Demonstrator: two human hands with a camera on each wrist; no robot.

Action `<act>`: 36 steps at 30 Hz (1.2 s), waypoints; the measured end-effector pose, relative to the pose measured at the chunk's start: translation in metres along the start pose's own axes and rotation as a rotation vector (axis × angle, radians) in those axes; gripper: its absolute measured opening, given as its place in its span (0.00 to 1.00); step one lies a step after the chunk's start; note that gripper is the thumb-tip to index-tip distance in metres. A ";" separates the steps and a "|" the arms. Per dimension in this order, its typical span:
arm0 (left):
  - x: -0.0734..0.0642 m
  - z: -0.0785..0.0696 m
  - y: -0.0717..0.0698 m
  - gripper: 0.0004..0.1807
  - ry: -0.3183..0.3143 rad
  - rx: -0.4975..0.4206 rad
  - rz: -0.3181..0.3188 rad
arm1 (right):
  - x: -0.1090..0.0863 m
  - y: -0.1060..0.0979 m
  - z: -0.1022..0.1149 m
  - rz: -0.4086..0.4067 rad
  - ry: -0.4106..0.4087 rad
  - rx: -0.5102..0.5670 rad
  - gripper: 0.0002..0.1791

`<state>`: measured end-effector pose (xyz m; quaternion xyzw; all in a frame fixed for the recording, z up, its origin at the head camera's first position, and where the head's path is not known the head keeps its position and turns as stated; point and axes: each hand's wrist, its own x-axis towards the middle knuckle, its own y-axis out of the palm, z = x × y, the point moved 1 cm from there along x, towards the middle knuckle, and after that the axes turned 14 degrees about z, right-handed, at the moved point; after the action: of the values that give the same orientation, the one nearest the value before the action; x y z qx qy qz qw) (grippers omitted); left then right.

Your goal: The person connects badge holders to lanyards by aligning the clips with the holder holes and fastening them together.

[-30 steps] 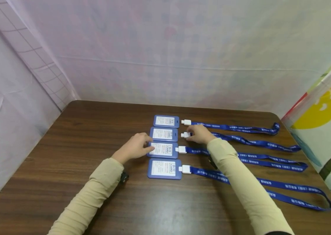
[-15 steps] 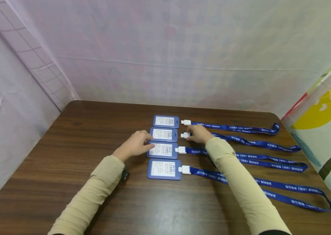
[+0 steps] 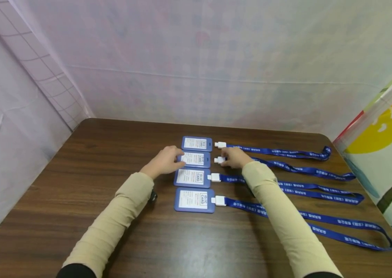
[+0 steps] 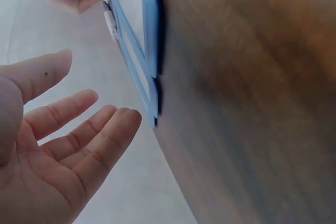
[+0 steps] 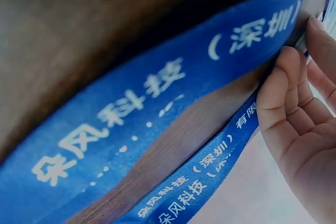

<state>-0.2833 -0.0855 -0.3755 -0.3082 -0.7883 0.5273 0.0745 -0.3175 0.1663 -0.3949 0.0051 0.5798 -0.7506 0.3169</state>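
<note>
Beside the left end of the second-farthest blue ID card holder [image 3: 201, 159], my left hand [image 3: 163, 161] reaches in, thumb and fingers spread apart at its edge. The left wrist view confirms the relaxed fingers [image 4: 105, 140] around nothing. My right hand [image 3: 236, 157] pinches the white clip [image 3: 218, 160] of the second-farthest blue lanyard [image 3: 300, 168]. That clip lies just right of the holder's slot, with a small gap between them. In the right wrist view, the curled fingertips meet at the clip, which is mostly hidden.
The farthest card holder [image 3: 196, 143] lies apart from its lanyard clip [image 3: 221, 144]. Nearer, two holders, the third [image 3: 190, 177] and the front one [image 3: 194, 200], are joined to lanyards [image 3: 350, 222]. All lie on a brown wooden table [image 3: 112, 154], with fabric [image 3: 196, 77] hanging behind.
My left hand has moved away from me, from the third card holder to the left end of the second-farthest one. The right hand stays at the same clip.
</note>
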 end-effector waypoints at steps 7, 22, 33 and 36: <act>0.015 0.001 -0.005 0.24 -0.024 0.046 0.021 | 0.002 -0.001 0.000 0.029 0.020 0.064 0.13; 0.031 0.009 -0.008 0.27 -0.084 0.093 0.089 | 0.005 0.000 -0.001 0.026 0.011 0.078 0.12; 0.040 0.010 -0.005 0.22 -0.115 0.146 0.129 | 0.005 0.001 -0.002 0.017 -0.001 0.083 0.11; 0.041 0.010 -0.004 0.19 -0.108 0.176 0.122 | 0.005 0.002 -0.002 0.022 0.006 0.094 0.11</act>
<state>-0.3225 -0.0711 -0.3850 -0.3192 -0.7216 0.6137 0.0263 -0.3213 0.1655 -0.3987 0.0287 0.5448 -0.7734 0.3227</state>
